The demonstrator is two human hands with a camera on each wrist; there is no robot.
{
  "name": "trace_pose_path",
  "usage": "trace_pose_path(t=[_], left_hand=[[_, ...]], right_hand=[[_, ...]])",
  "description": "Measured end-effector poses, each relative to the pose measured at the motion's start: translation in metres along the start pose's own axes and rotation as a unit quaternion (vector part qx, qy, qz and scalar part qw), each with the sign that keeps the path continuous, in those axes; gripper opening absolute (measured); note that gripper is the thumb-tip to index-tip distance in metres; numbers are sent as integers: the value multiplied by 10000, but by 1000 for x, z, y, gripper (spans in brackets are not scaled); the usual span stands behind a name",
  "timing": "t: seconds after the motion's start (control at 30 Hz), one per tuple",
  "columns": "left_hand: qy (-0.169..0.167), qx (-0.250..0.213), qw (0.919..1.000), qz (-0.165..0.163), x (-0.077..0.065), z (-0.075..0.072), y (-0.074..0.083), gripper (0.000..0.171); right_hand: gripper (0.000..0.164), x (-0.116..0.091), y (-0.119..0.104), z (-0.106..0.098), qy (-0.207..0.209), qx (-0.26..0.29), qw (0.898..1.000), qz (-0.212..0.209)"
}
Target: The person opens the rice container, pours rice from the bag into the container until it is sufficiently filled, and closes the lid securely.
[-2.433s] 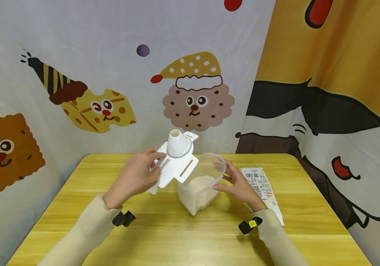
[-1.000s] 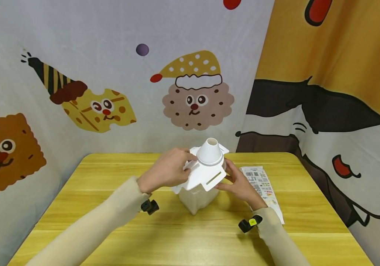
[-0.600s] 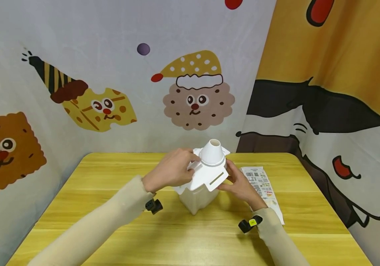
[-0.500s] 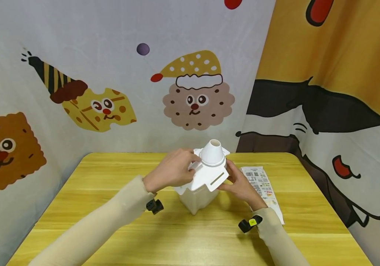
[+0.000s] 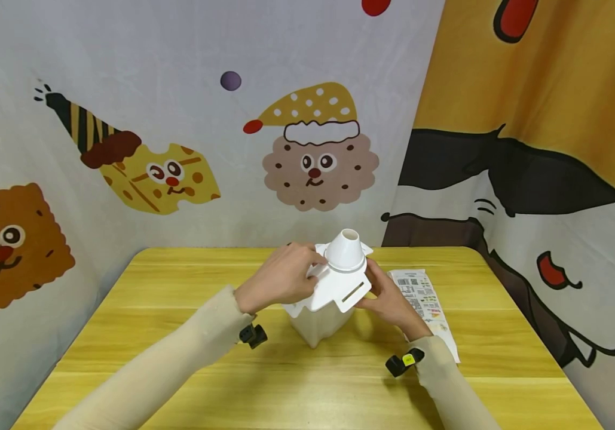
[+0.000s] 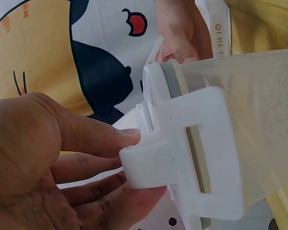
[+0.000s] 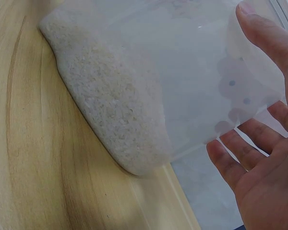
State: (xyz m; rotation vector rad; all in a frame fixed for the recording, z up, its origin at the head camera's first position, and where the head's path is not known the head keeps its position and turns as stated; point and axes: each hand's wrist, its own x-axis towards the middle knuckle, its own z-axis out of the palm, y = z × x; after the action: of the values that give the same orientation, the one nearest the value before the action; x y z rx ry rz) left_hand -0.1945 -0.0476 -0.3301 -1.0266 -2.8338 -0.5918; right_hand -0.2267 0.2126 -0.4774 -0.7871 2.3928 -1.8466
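Observation:
A clear plastic container [image 5: 318,327] stands on the table, and rice [image 7: 110,100] fills its lower part. Over its mouth lies a white lid [image 5: 326,289] with a cone-shaped spout [image 5: 346,251] and slotted side flaps. My left hand [image 5: 282,276] pinches a raised white block [image 6: 146,165] on the lid's left part between thumb and fingers. The slotted flap [image 6: 206,153] facing the left wrist camera sticks outward, not folded against the wall. On the other side, my right hand [image 5: 390,297] holds the container near its rim, thumb and fingers spread around the wall.
A printed white packet [image 5: 428,310] lies flat on the wooden table [image 5: 307,394], right of the container and partly behind the right wrist. A cartoon-printed curtain [image 5: 178,107] hangs behind and beside the table.
My left hand has carried the lid rightward and down from beside the container onto its mouth, covering the rice from above. Lately the lid has shifted only slightly. My right hand has kept its place.

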Motion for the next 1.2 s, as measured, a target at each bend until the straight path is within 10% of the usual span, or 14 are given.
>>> trace_pose_path(t=[0.43,0.87,1.2], left_hand=[[-98,457,9989,105,1,2,6,30],[-54,-196,9997,-129,-3,2,1,31],[-475,-334,9971,487,-10,-4,-20,54]], right_hand=[[92,-1,0,-1,40,-145,9999,57],[92,0,2,0,52,-157,9998,87],[93,1,1,0,63,-57,9998,160]])
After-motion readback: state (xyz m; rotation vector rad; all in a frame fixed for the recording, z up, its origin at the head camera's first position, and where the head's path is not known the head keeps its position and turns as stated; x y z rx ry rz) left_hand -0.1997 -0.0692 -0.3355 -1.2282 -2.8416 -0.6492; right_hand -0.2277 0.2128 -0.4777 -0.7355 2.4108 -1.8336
